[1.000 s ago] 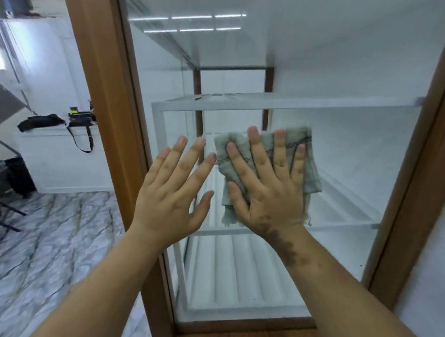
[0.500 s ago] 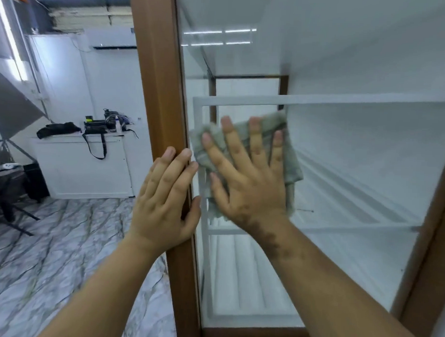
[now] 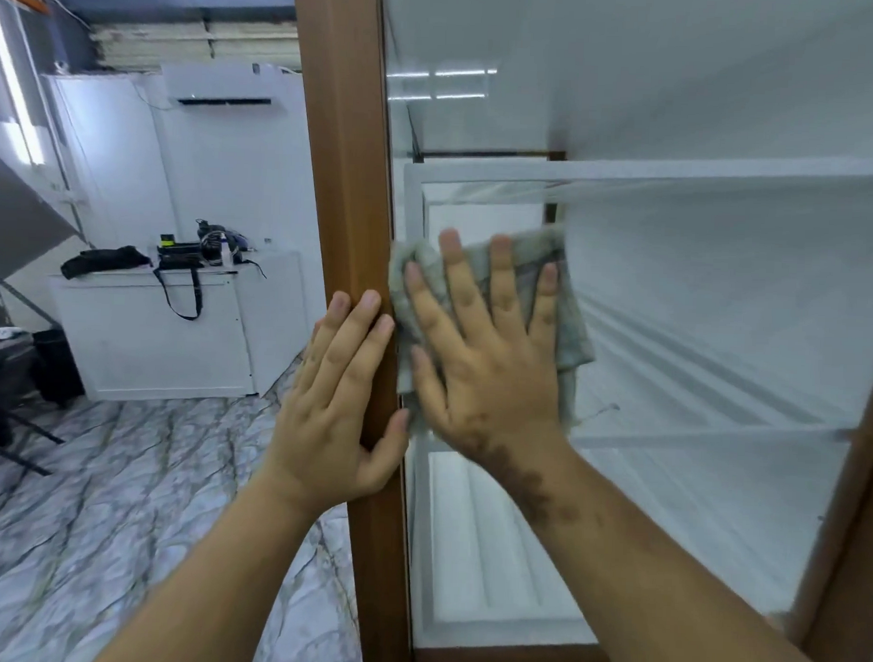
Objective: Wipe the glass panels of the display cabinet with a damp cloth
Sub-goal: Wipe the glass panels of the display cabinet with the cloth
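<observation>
Cloth (image 3: 571, 306) lies flat on the glass panel (image 3: 698, 290), just beside the wooden post (image 3: 343, 179), under the spread right hand (image 3: 483, 362), fingers upward. Left hand (image 3: 333, 406), flat and wide, rests on that post.

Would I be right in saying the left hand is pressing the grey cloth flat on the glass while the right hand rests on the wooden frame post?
Not quite: the hands are swapped. The head view shows the right hand pressing the grey cloth flat on the glass, while the left hand rests on the wooden frame post.
</observation>
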A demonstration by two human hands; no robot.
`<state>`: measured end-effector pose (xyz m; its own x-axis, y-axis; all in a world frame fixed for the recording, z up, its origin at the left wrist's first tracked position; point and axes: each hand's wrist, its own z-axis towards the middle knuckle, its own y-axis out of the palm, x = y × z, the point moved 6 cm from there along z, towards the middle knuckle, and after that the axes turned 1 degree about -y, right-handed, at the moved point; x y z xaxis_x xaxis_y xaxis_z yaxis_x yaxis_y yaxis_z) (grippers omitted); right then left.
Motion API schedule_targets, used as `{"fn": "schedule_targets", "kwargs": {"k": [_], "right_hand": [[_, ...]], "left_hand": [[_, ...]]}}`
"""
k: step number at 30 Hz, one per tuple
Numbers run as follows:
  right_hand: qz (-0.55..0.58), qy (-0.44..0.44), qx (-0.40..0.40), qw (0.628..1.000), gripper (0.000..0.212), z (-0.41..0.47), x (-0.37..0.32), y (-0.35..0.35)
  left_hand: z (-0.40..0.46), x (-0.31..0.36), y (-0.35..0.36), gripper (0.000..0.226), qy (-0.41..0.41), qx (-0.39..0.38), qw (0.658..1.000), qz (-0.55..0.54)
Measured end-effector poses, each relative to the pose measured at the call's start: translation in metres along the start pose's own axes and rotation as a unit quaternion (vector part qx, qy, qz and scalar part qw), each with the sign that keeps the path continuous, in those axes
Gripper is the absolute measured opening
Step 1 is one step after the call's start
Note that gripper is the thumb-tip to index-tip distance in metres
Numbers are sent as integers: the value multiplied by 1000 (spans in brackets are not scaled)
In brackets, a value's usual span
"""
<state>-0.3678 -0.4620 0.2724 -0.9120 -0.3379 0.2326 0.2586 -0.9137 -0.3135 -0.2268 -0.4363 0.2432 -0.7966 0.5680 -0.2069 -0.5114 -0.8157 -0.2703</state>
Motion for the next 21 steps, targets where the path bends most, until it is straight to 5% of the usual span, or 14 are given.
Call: {"fn": "schedule_targets", "kwargs": {"k": [4, 10, 14, 17, 21], "right_hand": [[-37, -59, 10, 997, 64, -51, 30, 4], [-10, 99, 52, 994, 62, 0, 71, -20], [-10, -19, 25, 999, 66, -3, 3, -4], [-22, -72, 30, 997, 62, -49, 18, 5], [-21, 9, 51, 998, 61, -62, 96, -7]], "left_hand": [[-3, 2, 2, 76, 4, -10, 1000, -23], [-11, 8, 6, 71, -1, -3, 1000, -16], [-25, 17, 7, 69, -16, 17, 1000, -21], [-38, 21, 11, 69, -15, 24, 1000, -1], [-32, 24, 10, 72, -6, 37, 997, 69]]}}
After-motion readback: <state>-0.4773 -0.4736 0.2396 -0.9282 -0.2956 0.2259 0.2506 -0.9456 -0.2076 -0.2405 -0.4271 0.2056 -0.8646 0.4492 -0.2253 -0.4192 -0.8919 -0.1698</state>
